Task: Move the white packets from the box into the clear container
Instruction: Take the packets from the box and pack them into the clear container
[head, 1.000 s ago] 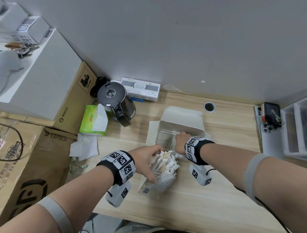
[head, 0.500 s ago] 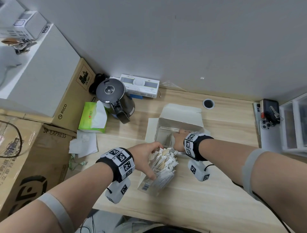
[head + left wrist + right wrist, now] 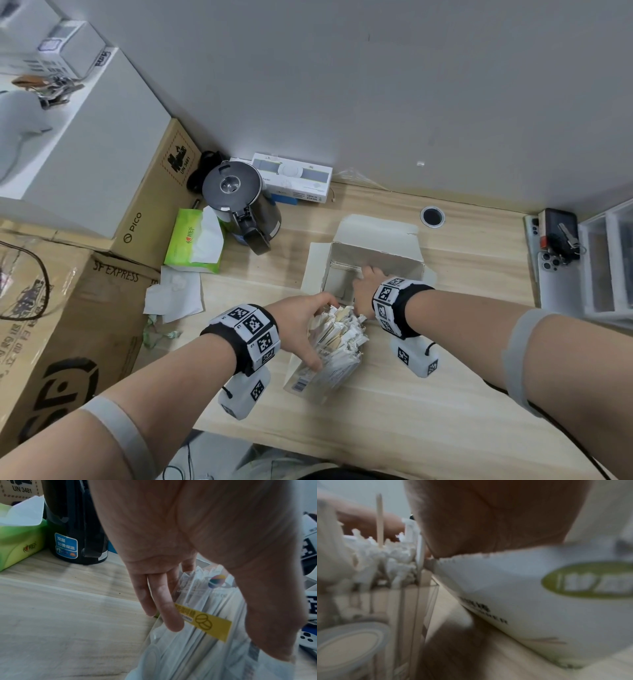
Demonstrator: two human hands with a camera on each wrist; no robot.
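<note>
Left hand on the clear container, right hand inside the box.

We found the left hand (image 3: 301, 325) clasped round the clear container (image 3: 322, 373), fingers (image 3: 164, 601) down one side and thumb down the other, bracing it on the wooden desk (image 3: 428, 411). We noted the right hand (image 3: 366, 287) reaching down into the open white box (image 3: 394, 260) just behind the container; its fingers were hidden by the box wall, so we could not tell whether they held anything. We saw the container crammed with white packets (image 3: 339, 329) standing on end. A kettle (image 3: 239, 202) and a green tissue pack (image 3: 191, 243) stood to the left.
</note>
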